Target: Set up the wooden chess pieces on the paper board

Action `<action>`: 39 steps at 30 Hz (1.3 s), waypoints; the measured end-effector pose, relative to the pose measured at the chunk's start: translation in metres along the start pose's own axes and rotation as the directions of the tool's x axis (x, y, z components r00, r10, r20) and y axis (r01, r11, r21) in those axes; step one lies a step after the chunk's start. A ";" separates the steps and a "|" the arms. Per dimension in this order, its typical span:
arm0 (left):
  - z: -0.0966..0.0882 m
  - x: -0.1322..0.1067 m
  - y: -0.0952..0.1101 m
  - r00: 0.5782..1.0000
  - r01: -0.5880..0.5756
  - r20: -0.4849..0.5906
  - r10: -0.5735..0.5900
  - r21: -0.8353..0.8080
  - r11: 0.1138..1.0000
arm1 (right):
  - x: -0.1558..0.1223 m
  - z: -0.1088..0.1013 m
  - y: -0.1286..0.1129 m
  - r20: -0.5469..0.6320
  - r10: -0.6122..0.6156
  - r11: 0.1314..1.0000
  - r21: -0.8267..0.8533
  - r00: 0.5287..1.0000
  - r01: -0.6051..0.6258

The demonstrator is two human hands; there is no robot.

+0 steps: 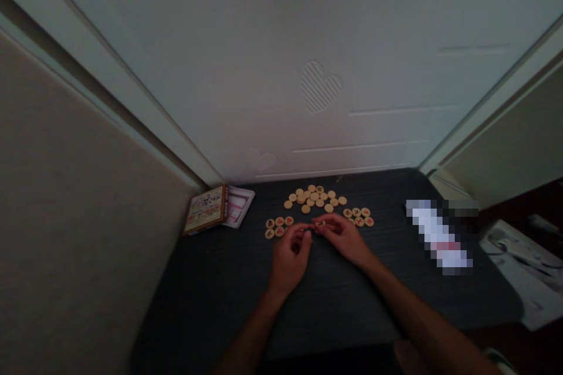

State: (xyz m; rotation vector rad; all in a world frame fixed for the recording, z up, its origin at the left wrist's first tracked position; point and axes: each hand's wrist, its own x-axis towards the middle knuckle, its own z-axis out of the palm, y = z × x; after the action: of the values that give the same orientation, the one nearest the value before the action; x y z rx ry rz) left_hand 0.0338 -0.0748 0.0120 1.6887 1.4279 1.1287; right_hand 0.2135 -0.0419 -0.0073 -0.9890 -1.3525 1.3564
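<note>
My left hand [291, 258] is curled, thumb and fingers drawn together, just in front of the left group of round wooden discs [280, 221]. These discs lie face up in rows with red and dark markings, and my hand partly covers them. What its fingertips hold is too small and dark to make out. My right hand [345, 238] pinches a pale wooden disc [321, 223], and its fingertips meet those of my left hand. Beside it lies the right group of marked discs [359, 221], partly hidden by my fingers. Beyond both hands is a loose pile of discs [314, 196], mostly plain side up.
A printed box [205, 211] leans over white-edged cards or booklets [238, 206] at the table's back left. A blurred-out pale object [440, 237] lies on the right of the dark table [211, 293]. Behind rises a white panel [246, 70] with embossed hearts.
</note>
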 end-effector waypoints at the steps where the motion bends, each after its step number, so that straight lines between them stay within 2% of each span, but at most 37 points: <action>1: 0.003 -0.001 0.002 0.999 0.033 -0.005 -0.033 -0.044 0.999 | 0.000 -0.001 0.000 0.005 0.010 1.000 0.006 1.000 -0.010; 5: 0.011 -0.006 0.004 0.996 0.086 0.026 -0.084 -0.143 0.986 | 0.000 -0.001 -0.002 0.011 0.046 0.999 0.012 0.999 -0.046; 11: 0.012 -0.008 0.000 0.989 0.147 0.047 -0.140 -0.219 0.965 | -0.001 0.001 -0.005 0.055 0.115 0.988 0.094 0.992 -0.120; 14: 0.013 -0.008 0.001 0.993 0.121 0.036 -0.116 -0.190 0.974 | -0.001 0.001 -0.008 0.038 0.124 0.990 0.063 0.992 -0.126; 19: 0.013 -0.008 0.004 0.998 0.062 0.002 -0.062 -0.056 0.996 | -0.001 0.001 -0.009 0.029 0.073 0.990 -0.123 0.997 -0.069; 23: 0.012 -0.007 0.006 0.999 0.052 -0.007 -0.052 -0.038 0.998 | -0.002 0.000 -0.007 0.049 0.030 0.975 -0.221 0.998 -0.018; 34: 0.013 -0.006 0.007 0.999 0.050 -0.014 -0.050 -0.022 0.999 | -0.003 0.001 -0.004 0.011 -0.026 0.965 -0.260 1.000 0.028; 39: 0.013 -0.006 0.006 0.999 0.041 -0.007 -0.041 -0.011 0.999 | -0.004 0.001 -0.005 0.036 -0.022 0.976 -0.214 0.999 0.029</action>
State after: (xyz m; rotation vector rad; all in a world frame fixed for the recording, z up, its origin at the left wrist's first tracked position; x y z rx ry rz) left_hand 0.0483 -0.0816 0.0108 1.6424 1.4522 1.1192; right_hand 0.2135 -0.0467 -0.0024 -1.0915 -1.5564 1.2309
